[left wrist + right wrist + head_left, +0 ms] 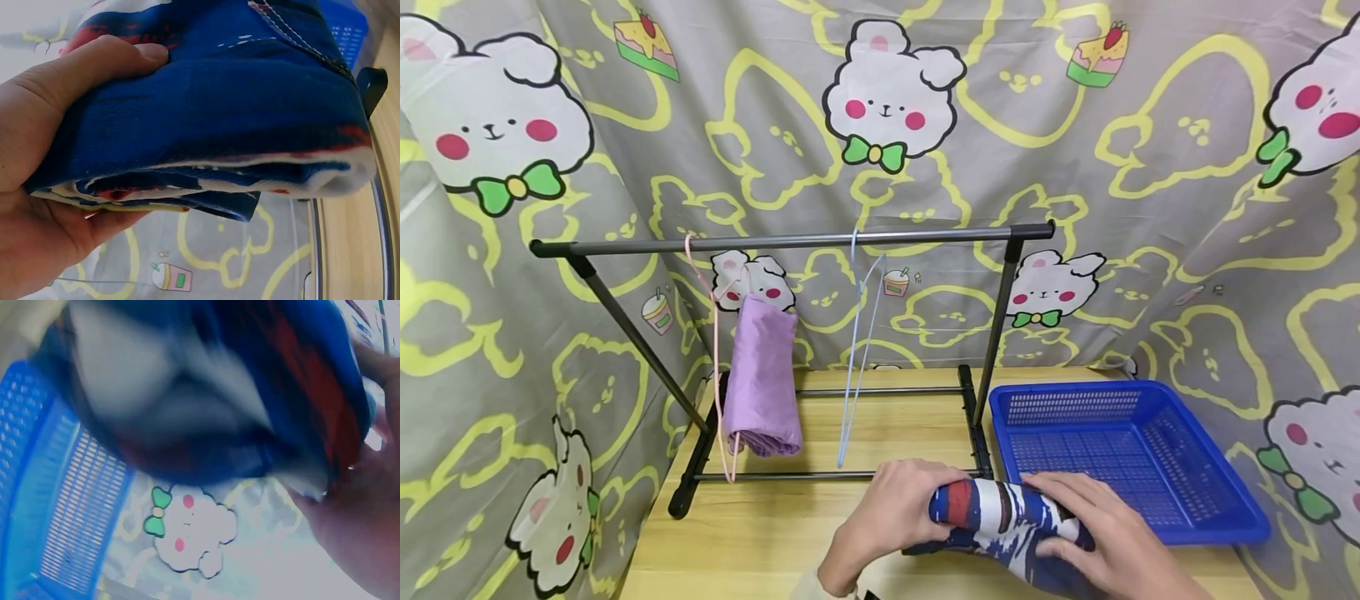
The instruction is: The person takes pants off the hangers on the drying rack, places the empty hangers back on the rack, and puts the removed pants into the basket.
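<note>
A folded blue garment (1011,521) with white and red patches is held between both hands above the front of the table. My left hand (898,512) grips its left end, thumb on one face and fingers beneath, as the left wrist view shows. At the other end my right hand (1101,529) grips the fabric between thumb and fingers. Stitched seams and stacked layers of the garment (219,119) show in the left wrist view; it is blurred in the right wrist view.
A dark metal rack (790,242) stands behind the hands. On its bar hang a blue hanger (850,383) and a pink hanger (717,367) with a folded purple cloth (763,379). To the right sits a blue plastic basket (1015,450). A patterned curtain (1045,200) surrounds the wooden table (760,542).
</note>
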`<state>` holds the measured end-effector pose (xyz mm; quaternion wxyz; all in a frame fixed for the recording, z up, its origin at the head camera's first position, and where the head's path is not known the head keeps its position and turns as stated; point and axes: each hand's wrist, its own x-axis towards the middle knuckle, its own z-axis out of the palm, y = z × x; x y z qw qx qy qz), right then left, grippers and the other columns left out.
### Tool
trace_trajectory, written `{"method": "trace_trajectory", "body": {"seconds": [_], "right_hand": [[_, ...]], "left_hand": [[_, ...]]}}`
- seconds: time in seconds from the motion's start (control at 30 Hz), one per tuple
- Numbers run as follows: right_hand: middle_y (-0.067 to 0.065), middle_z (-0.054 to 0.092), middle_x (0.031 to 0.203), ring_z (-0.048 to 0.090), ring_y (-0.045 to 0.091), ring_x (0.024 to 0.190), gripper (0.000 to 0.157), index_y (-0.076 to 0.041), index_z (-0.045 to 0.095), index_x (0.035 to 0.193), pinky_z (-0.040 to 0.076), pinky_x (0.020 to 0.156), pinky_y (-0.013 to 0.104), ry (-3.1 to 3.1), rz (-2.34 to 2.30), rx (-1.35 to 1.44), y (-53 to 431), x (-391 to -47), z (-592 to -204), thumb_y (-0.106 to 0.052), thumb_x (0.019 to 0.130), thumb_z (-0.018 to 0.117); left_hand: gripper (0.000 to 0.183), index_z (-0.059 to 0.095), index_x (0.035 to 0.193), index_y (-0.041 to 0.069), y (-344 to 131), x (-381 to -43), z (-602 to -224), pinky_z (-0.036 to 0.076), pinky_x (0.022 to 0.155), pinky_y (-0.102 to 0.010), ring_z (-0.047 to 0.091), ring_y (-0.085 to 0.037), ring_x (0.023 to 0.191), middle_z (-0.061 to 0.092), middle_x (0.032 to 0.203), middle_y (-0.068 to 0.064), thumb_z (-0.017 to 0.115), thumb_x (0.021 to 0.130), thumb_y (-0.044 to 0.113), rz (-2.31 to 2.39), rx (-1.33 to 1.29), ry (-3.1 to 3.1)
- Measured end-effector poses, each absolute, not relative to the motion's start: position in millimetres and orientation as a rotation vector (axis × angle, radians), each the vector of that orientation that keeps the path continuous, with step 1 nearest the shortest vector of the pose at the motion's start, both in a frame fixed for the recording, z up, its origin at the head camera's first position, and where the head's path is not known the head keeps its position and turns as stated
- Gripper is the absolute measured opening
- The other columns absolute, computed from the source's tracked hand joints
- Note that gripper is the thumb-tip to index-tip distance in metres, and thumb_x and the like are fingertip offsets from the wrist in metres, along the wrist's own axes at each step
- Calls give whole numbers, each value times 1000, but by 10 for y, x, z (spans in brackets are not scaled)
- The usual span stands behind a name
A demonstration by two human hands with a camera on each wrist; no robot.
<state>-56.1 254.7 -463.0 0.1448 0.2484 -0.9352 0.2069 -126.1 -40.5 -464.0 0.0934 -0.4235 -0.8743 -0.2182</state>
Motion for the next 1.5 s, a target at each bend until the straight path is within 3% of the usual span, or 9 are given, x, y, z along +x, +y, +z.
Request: {"method": "trace_trajectory", "body": {"seconds": [0.1,0.3,0.53,0.9,1.03,1.13,1.27,1.4,1.5], "right_hand": [[-7,59,140,62,19,114,83,-36,49,151,57,79,42,-2883,601,820,2556,-593,-4571,-56,78,83],[-7,67,123,63,3,93,63,-35,54,145,56,69,30,-3058,740,942,2607,-682,-4517,-36,89,81],[-12,69,115,63,-1,90,52,-31,61,137,56,67,28,-3014,717,960,2799,-700,-4471,-38,89,81],[-2,74,108,69,15,89,66,-27,72,120,56,62,35,-2657,314,720,3242,-719,-4423,-28,59,98],[6,74,112,71,30,93,61,-25,71,122,58,67,51,-2545,286,726,3425,-836,-4390,-74,85,63],[9,73,114,68,33,96,77,-24,71,121,55,75,47,-2509,277,672,3558,-916,-4388,-78,93,23],[12,72,113,64,35,98,83,-17,72,115,38,105,19,-2445,275,644,3724,-1020,-4455,-81,90,25],[17,71,114,62,41,97,89,-9,71,115,9,111,5,-2397,274,643,3865,-1106,-4573,-81,92,24],[21,70,116,63,44,96,81,-7,69,119,40,108,24,-2385,250,624,3965,-1155,-4660,-77,95,37]], "left_hand": [[59,74,116,28,-464,-1292,-4612,42,62,-13,60,4,77,73,98,16,98,61,31,-676,-1304,-2600],[55,73,117,27,-478,-1312,-4567,40,64,-11,56,6,77,72,98,16,97,67,29,-722,-1420,-2681],[61,68,128,25,-335,-1286,-4506,44,75,-11,58,3,89,71,108,14,95,73,32,-668,-1509,-2734],[74,59,143,22,171,-1353,-4529,42,96,-21,56,-10,110,66,131,6,91,76,24,-617,-1443,-2587],[80,57,144,24,409,-1443,-4668,42,101,-24,55,-10,117,64,136,8,94,73,26,-620,-1358,-2528],[85,53,148,24,602,-1501,-4734,40,107,-24,52,-9,119,63,135,7,95,73,28,-590,-1303,-2484],[88,48,152,20,835,-1536,-4764,33,114,-24,49,-10,124,60,139,6,93,77,30,-478,-1284,-2449],[82,44,154,16,1010,-1538,-4806,26,120,-27,45,-13,133,51,149,4,87,84,23,-336,-1305,-2445],[78,43,155,14,1118,-1571,-4886,24,121,-30,44,-15,135,49,152,3,81,88,16,-283,-1307,-2430]]}}
